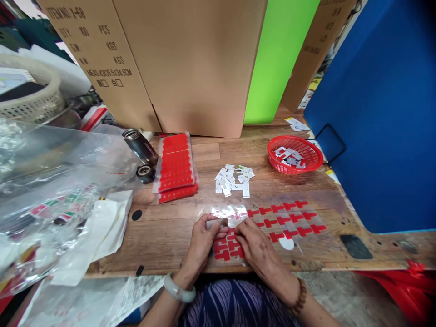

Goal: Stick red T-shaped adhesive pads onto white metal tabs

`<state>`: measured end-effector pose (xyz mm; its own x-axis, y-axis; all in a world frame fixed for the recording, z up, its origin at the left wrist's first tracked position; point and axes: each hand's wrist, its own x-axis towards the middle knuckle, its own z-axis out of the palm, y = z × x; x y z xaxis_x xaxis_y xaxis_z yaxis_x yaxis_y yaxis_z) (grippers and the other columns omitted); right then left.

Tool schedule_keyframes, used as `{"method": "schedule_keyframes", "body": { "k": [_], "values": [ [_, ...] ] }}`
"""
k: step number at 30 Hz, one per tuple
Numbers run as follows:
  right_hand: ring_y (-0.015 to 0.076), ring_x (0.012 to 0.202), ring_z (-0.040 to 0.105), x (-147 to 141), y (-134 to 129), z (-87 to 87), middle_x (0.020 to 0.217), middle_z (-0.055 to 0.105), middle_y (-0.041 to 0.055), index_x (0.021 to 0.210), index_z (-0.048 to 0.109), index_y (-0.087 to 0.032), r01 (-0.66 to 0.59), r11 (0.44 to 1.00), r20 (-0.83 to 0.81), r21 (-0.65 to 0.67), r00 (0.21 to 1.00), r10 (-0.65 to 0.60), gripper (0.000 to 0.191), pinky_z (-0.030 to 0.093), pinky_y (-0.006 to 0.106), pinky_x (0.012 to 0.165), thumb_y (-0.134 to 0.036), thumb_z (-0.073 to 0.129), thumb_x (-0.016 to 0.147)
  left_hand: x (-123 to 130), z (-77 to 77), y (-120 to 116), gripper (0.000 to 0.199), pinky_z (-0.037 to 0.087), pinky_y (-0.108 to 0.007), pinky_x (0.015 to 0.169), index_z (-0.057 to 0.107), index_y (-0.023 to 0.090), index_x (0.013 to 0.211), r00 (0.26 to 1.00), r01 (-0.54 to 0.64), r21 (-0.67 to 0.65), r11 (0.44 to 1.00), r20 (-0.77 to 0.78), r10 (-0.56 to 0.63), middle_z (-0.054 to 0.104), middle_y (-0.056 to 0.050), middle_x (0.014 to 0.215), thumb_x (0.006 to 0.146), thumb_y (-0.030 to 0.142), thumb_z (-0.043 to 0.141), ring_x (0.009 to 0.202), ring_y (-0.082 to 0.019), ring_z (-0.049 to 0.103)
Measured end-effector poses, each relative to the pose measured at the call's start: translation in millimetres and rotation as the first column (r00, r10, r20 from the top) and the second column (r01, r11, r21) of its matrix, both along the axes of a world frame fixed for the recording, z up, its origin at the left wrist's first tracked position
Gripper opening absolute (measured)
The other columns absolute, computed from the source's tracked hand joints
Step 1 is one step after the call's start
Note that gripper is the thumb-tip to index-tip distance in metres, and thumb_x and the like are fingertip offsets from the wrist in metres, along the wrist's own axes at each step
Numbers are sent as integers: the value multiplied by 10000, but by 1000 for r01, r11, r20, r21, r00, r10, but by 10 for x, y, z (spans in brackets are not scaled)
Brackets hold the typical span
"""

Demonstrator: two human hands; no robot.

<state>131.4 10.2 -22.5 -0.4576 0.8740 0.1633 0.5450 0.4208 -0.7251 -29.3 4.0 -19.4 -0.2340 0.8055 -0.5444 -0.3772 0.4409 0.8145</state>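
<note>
My left hand [201,237] is closed, with a small flat grey-white plate [217,222] pinched between thumb and fingers. Close beside it, my right hand [256,246] has its fingers pressed together at a sheet of red T-shaped stickers [223,250]. Whatever is between the right fingertips is hidden. Under and beyond both hands lies clear backing film [235,212], glossy with reflected light. More red stickers on clear film [284,221] stretch to the right of my right hand. Ahead of my hands is a loose pile of similar white plates [233,178].
A red basket [294,156] with white pieces stands back right, near a blue panel [374,118]. Stacked red sticker sheets [175,165], an uncapped dark flask [140,147] and its cap [145,174] sit left. Cardboard [194,68] walls the back; plastic bags [51,181] crowd the left.
</note>
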Motion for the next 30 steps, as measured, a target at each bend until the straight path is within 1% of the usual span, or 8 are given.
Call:
{"method": "schedule_keyframes", "body": {
  "k": [5, 9, 12, 15, 19, 21, 25, 30],
  "values": [
    [208, 861, 567, 52, 47, -79, 890, 563, 58, 890, 572, -215, -32, 999, -6, 13, 999, 32, 158, 505, 358, 767, -107, 457, 877, -5, -13, -2, 284, 558, -229, 618, 526, 155, 872, 1000, -11, -3, 1000, -8, 11, 706, -40, 631, 703, 231, 741, 640, -189, 717],
    [227, 911, 574, 39, -41, -156, 951, 575, 77, 968, 583, -224, 42, 999, -60, 23, 997, -41, 160, 515, 384, 791, -153, 458, 898, -2, -27, -29, 307, 555, -238, 641, 525, 157, 879, 1000, 0, 20, 1000, -12, 0, 708, -43, 637, 695, 265, 746, 672, -196, 719],
    [225, 921, 574, 1, -103, -188, 964, 572, 82, 993, 584, -231, 104, 994, -108, 32, 989, -100, 180, 516, 382, 799, -170, 433, 916, -5, -10, -46, 303, 551, -241, 654, 518, 161, 873, 1000, 3, 18, 1000, 1, -3, 709, -48, 641, 694, 253, 745, 676, -197, 718],
    [213, 874, 565, -27, -97, -195, 920, 563, 70, 948, 578, -228, 110, 994, -112, 6, 988, -109, 170, 511, 371, 775, -159, 427, 914, -10, 20, -54, 312, 543, -242, 673, 513, 167, 886, 1000, 12, -1, 1000, 29, -12, 710, -49, 644, 684, 210, 747, 679, -193, 717],
    [197, 784, 538, -33, -38, -178, 833, 537, 49, 834, 534, -214, 97, 995, -91, -29, 991, -99, 148, 490, 350, 711, -130, 426, 892, -8, 34, -54, 301, 540, -253, 686, 500, 173, 907, 999, 31, -8, 999, 39, -30, 714, -47, 655, 702, 190, 718, 685, -189, 716],
    [195, 770, 523, -20, -27, -147, 817, 529, 45, 789, 503, -214, 74, 996, -78, -49, 994, -78, 156, 474, 344, 699, -120, 424, 886, -3, 30, -55, 297, 541, -261, 694, 502, 173, 908, 999, 27, -5, 1000, 30, -27, 718, -48, 682, 701, 194, 714, 689, -189, 716],
    [183, 790, 513, 44, -44, -31, 829, 525, 30, 774, 472, -215, -29, 992, -89, -120, 996, 18, 168, 454, 325, 730, -90, 427, 878, 4, 16, -61, 303, 541, -265, 707, 504, 169, 893, 1000, 16, 23, 1000, 11, -17, 721, -48, 726, 688, 216, 722, 703, -188, 715],
    [153, 783, 512, 139, -32, 85, 818, 525, 5, 754, 450, -209, -135, 961, -155, -242, 983, 100, 176, 433, 283, 725, -99, 439, 893, 4, 5, -60, 348, 544, -273, 718, 526, 159, 900, 1000, 5, 34, 999, 1, -5, 720, -59, 745, 662, 266, 758, 725, -195, 714]
  ]
}}
